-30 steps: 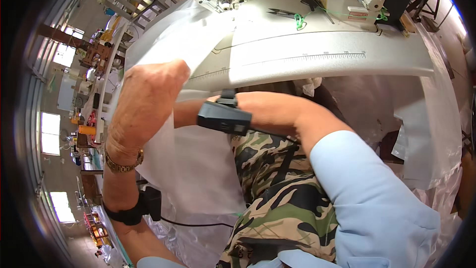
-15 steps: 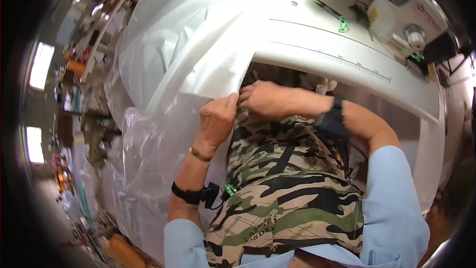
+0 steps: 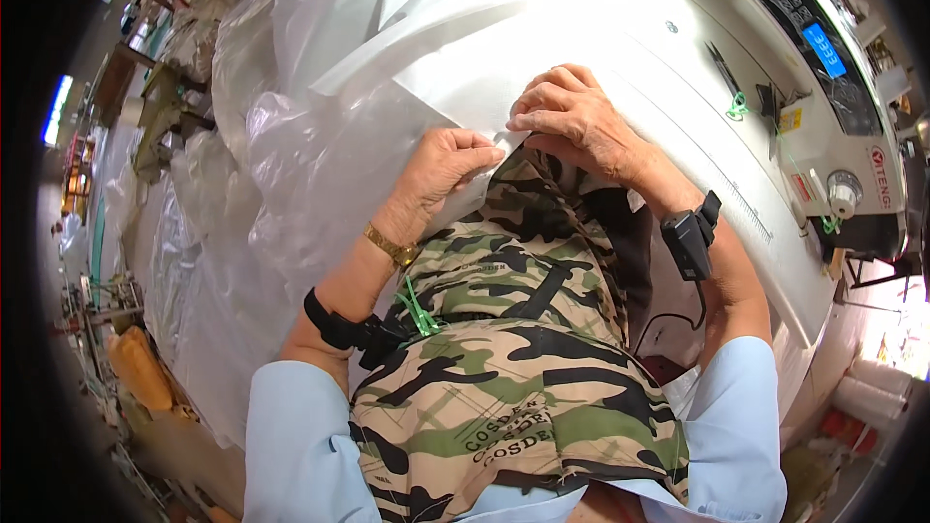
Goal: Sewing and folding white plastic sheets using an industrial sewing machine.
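A large sheet of white fabric (image 3: 455, 77) drapes from the sewing machine's table toward my lap. My left hand (image 3: 441, 169) pinches the near edge of this cloth between thumb and fingertips. Close beside it, at the table's front edge, my right hand (image 3: 576, 121) has its fingers curled and pressed together on the same edge. The fingertips of both hands are only a short way apart, and a small strip of the cloth shows between them. Below them lies the camouflage apron (image 3: 523, 329) over my lap.
The sewing machine (image 3: 823, 77), with a lit display, stands at the right. On its white table (image 3: 678, 126) lie dark thread snips (image 3: 722, 68) with a green tie. Clear plastic sheeting (image 3: 300, 174) spreads at the left. An orange-yellow bundle (image 3: 140, 368) sits at the lower left.
The view has turned, so the machine appears farther right and more tilted. Both hands have shifted along the fabric edge, and my right hand is now slightly higher than my left.
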A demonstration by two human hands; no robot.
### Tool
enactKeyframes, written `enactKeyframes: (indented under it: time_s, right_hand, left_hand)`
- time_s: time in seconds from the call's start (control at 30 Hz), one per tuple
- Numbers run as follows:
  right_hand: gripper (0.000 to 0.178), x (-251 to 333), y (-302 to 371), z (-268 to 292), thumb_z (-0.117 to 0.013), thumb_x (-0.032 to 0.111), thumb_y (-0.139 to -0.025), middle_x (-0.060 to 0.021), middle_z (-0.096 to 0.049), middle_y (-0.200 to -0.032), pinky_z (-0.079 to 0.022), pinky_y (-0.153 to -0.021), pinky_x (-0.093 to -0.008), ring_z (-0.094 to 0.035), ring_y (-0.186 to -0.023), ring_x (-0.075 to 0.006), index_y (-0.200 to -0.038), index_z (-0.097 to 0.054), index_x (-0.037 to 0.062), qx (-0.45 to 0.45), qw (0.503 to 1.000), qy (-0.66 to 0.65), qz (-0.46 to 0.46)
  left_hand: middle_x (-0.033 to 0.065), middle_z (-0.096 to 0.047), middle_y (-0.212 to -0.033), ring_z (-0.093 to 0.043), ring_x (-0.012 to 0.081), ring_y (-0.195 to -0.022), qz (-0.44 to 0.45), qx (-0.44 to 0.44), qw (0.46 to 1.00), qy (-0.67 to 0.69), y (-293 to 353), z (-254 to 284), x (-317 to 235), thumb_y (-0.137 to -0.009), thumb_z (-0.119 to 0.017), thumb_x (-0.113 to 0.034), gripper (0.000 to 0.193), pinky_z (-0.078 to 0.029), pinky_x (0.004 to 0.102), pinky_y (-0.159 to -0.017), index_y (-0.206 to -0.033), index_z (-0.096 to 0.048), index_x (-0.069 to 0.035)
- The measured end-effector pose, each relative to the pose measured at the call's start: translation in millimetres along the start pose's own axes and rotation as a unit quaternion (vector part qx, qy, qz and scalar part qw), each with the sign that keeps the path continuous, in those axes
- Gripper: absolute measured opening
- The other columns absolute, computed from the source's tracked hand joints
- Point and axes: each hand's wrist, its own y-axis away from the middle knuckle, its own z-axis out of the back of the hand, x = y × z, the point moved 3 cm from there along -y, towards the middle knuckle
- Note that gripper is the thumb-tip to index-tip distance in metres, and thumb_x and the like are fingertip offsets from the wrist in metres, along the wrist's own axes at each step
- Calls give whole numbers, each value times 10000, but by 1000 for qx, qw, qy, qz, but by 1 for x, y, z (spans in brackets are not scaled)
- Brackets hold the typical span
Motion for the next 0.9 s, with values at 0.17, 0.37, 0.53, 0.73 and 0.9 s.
enactKeyframes:
  time_s: [0.17, 0.37, 0.53, 0.73, 0.9]
  right_hand:
    - [209, 7, -4, -8, -736, 219, -786, 26, -629, -1012, -408, -992, -402, -560, -1054, -196, -987, -702, 171, 5, 1000, 15, 27]
    - [146, 14, -4, -12, -731, 206, -788, -5, -607, -946, -425, -942, -393, -560, -1001, -197, -888, -669, 121, 17, 999, 24, 16]
    - [136, 22, -7, -13, -723, 196, -809, -25, -598, -926, -428, -863, -377, -548, -932, -208, -879, -659, 99, 17, 999, 44, -7]
    - [113, 9, -9, 3, -707, 164, -839, -45, -608, -870, -430, -789, -356, -552, -855, -223, -907, -665, 84, 14, 998, 2, -58]
    - [88, -27, -10, 24, -715, 121, -832, -16, -665, -850, -457, -812, -333, -610, -859, -197, -913, -694, 92, -21, 997, -40, -63]
  left_hand:
    - [-70, -565, -643, -431, 0, -522, 22, 31, 999, 35, -1, 4, 2, -881, -726, -165, 143, -311, 174, -446, -895, -715, -23]
    - [62, -628, -750, -593, 183, -613, -267, -130, 854, -428, 41, -34, -33, -825, -752, -168, 293, -461, 302, -540, -1059, -664, -15]
    - [111, -640, -839, -664, 279, -743, -390, -178, 720, -546, 41, -44, -27, -843, -655, -74, 461, -531, 367, -636, -1289, -546, -32]
    - [134, -631, -866, -658, 300, -710, -434, -153, 740, -490, 43, -39, -33, -819, -568, 48, 440, -527, 378, -632, -1256, -578, -4]
    - [145, -582, -833, -601, 332, -692, -404, -131, 762, -488, 44, -33, -43, -848, -599, 39, 396, -486, 395, -635, -1239, -608, -23]
